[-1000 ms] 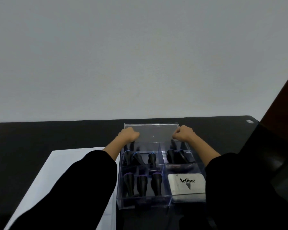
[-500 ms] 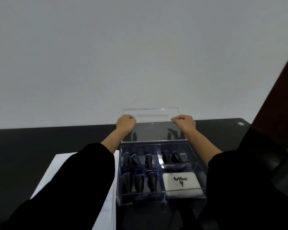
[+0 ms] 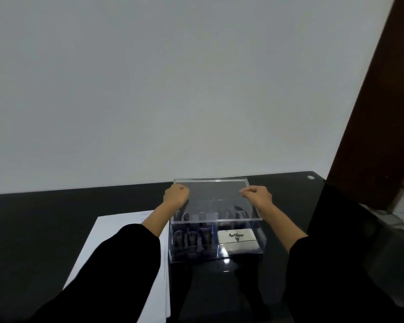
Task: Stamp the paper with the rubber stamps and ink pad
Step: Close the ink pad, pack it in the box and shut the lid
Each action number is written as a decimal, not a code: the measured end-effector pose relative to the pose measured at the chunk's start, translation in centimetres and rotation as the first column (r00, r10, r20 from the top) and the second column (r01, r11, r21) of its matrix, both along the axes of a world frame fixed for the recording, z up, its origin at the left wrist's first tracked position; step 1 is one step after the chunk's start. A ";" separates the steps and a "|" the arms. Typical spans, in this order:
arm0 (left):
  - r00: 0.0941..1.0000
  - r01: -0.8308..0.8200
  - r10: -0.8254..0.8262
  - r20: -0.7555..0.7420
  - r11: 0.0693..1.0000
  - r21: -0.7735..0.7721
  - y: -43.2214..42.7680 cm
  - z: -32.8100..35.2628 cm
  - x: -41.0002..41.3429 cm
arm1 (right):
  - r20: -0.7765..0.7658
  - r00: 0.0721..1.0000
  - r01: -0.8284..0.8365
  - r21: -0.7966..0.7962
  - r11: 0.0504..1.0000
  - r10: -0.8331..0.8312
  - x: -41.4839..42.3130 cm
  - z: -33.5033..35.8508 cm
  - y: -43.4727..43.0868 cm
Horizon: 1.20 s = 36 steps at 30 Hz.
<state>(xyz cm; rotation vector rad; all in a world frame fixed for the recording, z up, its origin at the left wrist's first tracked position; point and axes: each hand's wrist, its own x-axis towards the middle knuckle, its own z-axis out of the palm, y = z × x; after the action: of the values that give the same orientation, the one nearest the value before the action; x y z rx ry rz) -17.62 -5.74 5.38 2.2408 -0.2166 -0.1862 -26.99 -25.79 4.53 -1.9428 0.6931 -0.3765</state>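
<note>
Lid [image 3: 212, 201]: left hand [image 3: 175, 195] grips 9 o'clock edge, right hand [image 3: 258, 196] 3 o'clock edge, keeping it level.
Box [image 3: 216, 252]: partly uncovered, for reaching stamps [image 3: 191, 238].

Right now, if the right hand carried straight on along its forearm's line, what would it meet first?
The right hand grips the clear lid, which would travel with it. Beyond, the black table looks free up to the grey wall, though depth is unclear.
</note>
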 end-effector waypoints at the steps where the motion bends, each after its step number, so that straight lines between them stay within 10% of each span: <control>1: 1.000 -0.003 0.003 -0.008 1.000 -0.002 0.2 -0.2 -0.8 | -0.011 1.000 -0.003 0.005 1.000 0.003 -0.6 -0.3 0.2; 36: 1.000 -0.007 0.011 -0.026 0.988 0.154 1.9 -3.7 -6.0 | -0.101 0.994 -0.050 -0.198 0.979 0.030 -4.6 -2.7 2.5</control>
<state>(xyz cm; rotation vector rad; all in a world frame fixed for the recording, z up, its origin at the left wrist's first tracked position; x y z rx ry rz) -23.58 -3.88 1.73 2.3902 -0.1824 -0.2353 -31.64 -23.32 1.85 -2.1751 0.6994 -0.3393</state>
